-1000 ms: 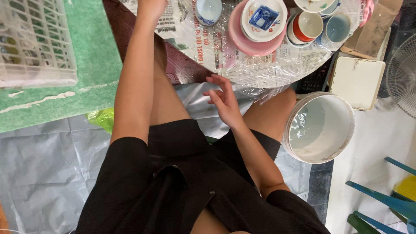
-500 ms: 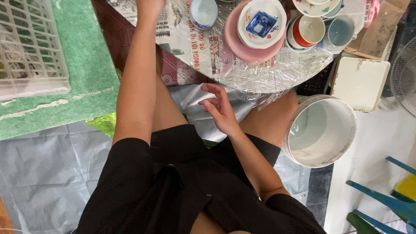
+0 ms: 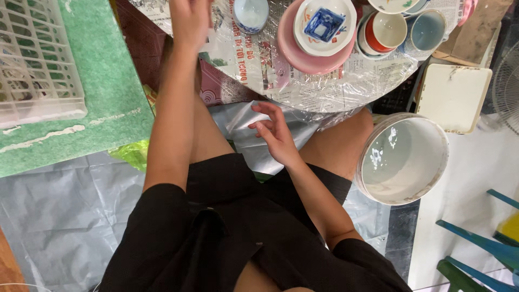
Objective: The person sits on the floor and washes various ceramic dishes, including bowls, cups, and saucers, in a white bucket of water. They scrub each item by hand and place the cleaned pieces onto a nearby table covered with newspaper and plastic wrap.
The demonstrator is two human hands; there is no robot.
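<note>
My left hand (image 3: 189, 21) reaches up onto the round table covered with newspaper and clear plastic (image 3: 324, 89); it looks blurred and I see nothing in it. Just right of it stands a small pale blue bowl (image 3: 251, 13). My right hand (image 3: 275, 132) hovers below the table's edge over my lap, fingers spread and empty. Farther right on the table a pink plate (image 3: 292, 51) carries a white dish holding a small blue square dish (image 3: 323, 24). Beside these stand a red-rimmed cup (image 3: 386, 30) and a blue bowl (image 3: 427, 30).
A white bucket of cloudy water (image 3: 403, 159) stands on the floor by my right knee. Behind it lies a white square lid (image 3: 453, 97). At the upper left a white plastic crate (image 3: 32, 59) rests on a green mat (image 3: 108, 97). Grey plastic sheeting (image 3: 48, 216) covers the floor.
My right hand has dropped a little from the table's edge and spread its fingers. The left hand has come lower into view on the table.
</note>
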